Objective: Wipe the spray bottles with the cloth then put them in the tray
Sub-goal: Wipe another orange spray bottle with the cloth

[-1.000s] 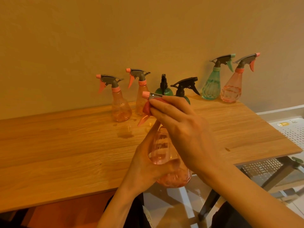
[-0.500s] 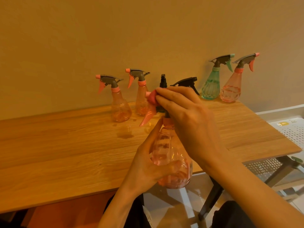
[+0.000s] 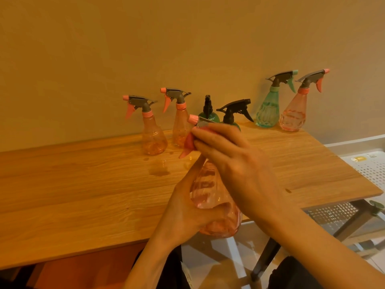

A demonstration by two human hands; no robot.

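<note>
A wooden bench (image 3: 83,195) stood against a beige wall. At the bench's 5 o'clock edge, the left hand (image 3: 187,213) gripped the pink bottle (image 3: 210,190) by its body, upright. The right hand (image 3: 235,163) pressed a red cloth (image 3: 188,141) on its trigger head. Six bottles lined the wall at 12 to 2 o'clock. A white tray (image 3: 370,163) lay at 3 o'clock.

Plain beige wall (image 3: 187,38) behind a wood-grain table (image 3: 73,195) with dark angled legs (image 3: 263,261). Pale tiled floor (image 3: 218,257) shows below the table edge. Warm, yellowish lighting throughout.
</note>
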